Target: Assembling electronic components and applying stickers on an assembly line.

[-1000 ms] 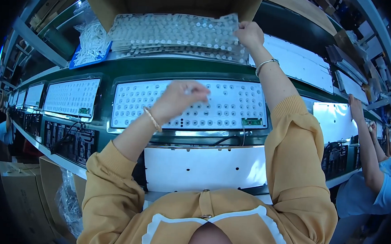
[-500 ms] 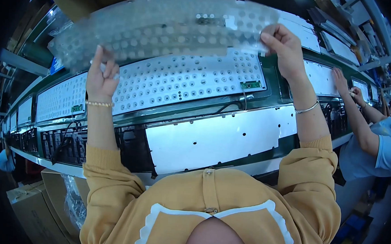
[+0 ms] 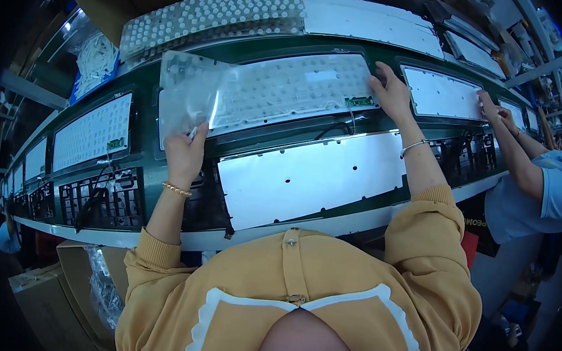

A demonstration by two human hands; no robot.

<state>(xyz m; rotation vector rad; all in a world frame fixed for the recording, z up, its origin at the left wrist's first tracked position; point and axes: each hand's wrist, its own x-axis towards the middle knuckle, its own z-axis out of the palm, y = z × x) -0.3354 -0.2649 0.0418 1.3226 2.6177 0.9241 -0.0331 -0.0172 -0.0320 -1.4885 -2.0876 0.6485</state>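
Observation:
A translucent dotted membrane sheet (image 3: 254,90) lies over the white keyboard backing (image 3: 278,116) in front of me. Its right part rests nearly flat, while the left part is lifted and curled. My left hand (image 3: 186,153) pinches the sheet's near left corner; a small white bit shows at the fingertips. At the far right edge, my right hand (image 3: 392,95) has its thumb and forefinger at the sheet's border, seemingly gripping it. Just below the right end of the sheet is a small green circuit board (image 3: 361,102). Nearer me lies a plain white panel (image 3: 313,177).
Behind the work stands a stack of dotted membrane sheets (image 3: 213,20) beside white panels (image 3: 368,20). A blue bin (image 3: 94,74) holds white parts. More keyboard backings (image 3: 94,132) and black frames (image 3: 99,196) line the bench. At right, a co-worker's hands (image 3: 494,110) touch another panel.
Both hands have brought the membrane sheet down and nearer, from above the bench onto the keyboard backing. The stack behind is now uncovered.

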